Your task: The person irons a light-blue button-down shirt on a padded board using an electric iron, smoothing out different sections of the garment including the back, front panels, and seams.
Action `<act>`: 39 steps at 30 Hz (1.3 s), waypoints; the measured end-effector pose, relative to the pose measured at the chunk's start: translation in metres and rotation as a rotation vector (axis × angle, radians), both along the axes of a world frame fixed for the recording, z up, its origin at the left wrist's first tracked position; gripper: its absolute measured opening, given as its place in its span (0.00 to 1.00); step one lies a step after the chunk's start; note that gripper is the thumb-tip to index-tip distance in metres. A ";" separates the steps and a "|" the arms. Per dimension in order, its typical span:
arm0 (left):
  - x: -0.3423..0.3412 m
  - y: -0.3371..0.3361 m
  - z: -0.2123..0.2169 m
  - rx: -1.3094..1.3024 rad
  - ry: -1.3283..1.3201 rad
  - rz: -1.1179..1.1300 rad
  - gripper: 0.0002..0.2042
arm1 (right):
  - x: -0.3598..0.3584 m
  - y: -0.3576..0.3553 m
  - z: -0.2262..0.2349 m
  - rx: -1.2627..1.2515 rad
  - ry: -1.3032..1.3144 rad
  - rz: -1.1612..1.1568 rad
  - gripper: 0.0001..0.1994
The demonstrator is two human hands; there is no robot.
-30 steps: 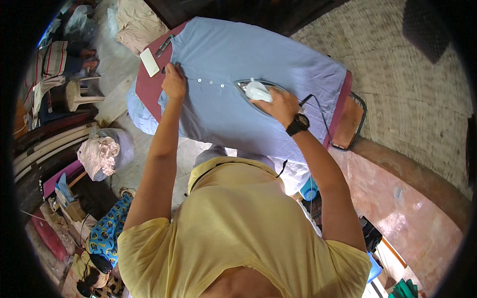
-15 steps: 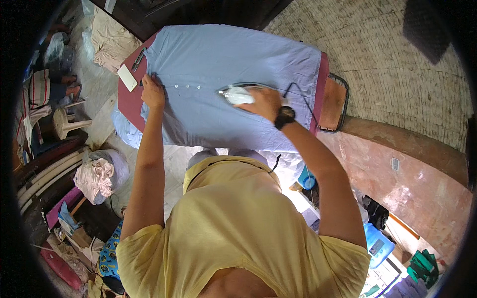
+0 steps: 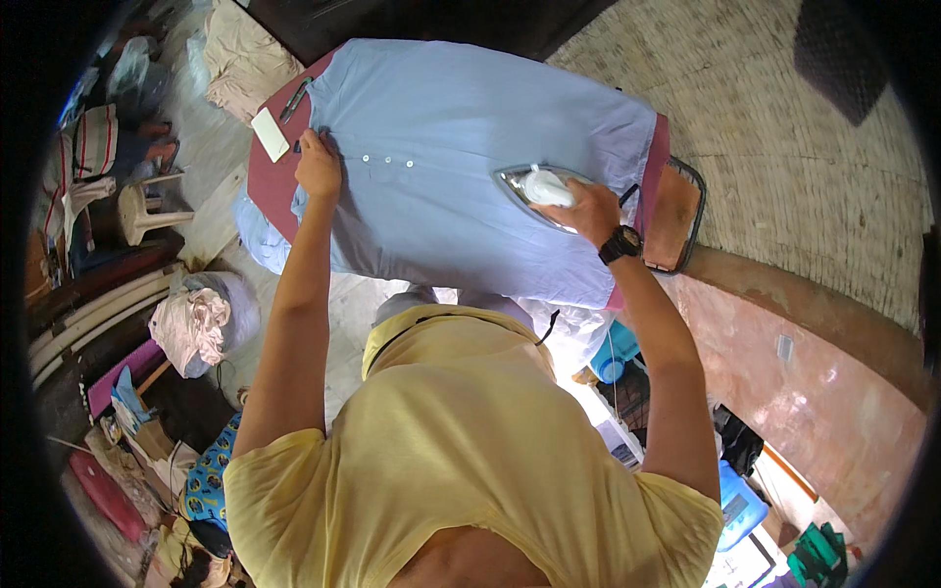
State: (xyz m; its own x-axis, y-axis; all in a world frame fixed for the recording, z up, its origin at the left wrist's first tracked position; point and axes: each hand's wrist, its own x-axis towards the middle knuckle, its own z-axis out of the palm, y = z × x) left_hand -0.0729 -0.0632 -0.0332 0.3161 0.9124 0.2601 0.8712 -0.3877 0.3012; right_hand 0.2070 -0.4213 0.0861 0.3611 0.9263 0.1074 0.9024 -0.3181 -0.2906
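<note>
From my feed I see a light blue shirt (image 3: 470, 127) spread flat over a maroon-covered ironing board (image 3: 270, 186), its row of white buttons (image 3: 387, 160) running near the left side. My right hand (image 3: 588, 208) is closed around the white handle of an iron (image 3: 539, 191), whose shiny soleplate sits flat on the shirt toward the board's right end; a black wristwatch (image 3: 620, 244) sits on that wrist. My left hand (image 3: 319, 167) is curled and pressed down on the shirt at its left edge, just beside the buttons; whether it pinches the fabric or only pins it, I cannot tell. A small white card (image 3: 271, 134) and a dark clip-like thing (image 3: 294, 101) lie on the bare maroon cover near that hand. At the board's right end a wire-rimmed iron rest (image 3: 678, 211) holds a brownish pad. On the floor to the left, a pale bag (image 3: 230, 309) holds crumpled pinkish cloth (image 3: 191, 323). A folded beige pile of clothes (image 3: 240, 59) lies beyond the board's left end, and a white stool (image 3: 147, 208) stands well apart to the left. Below the board, a small blue bucket (image 3: 616, 361) stands on the floor; what is in it I cannot make out.
</note>
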 end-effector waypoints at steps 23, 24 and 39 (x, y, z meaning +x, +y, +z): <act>-0.009 0.005 0.006 0.021 -0.344 0.035 0.11 | -0.074 0.251 0.003 -0.118 0.071 0.353 0.33; -0.011 0.008 0.005 0.004 -0.389 0.018 0.11 | -0.076 0.258 0.003 -0.119 0.061 0.378 0.33; -0.062 0.014 0.014 -0.480 -0.825 -0.003 0.08 | -0.096 0.302 0.005 -0.161 0.012 0.403 0.32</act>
State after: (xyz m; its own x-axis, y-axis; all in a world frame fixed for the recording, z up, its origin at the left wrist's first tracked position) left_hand -0.1351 -0.0492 -0.0190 0.2026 0.9793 0.0005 0.3119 -0.0650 0.9479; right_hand 0.1110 -0.1191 0.0914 -0.0325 0.9981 -0.0521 0.9605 0.0168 -0.2777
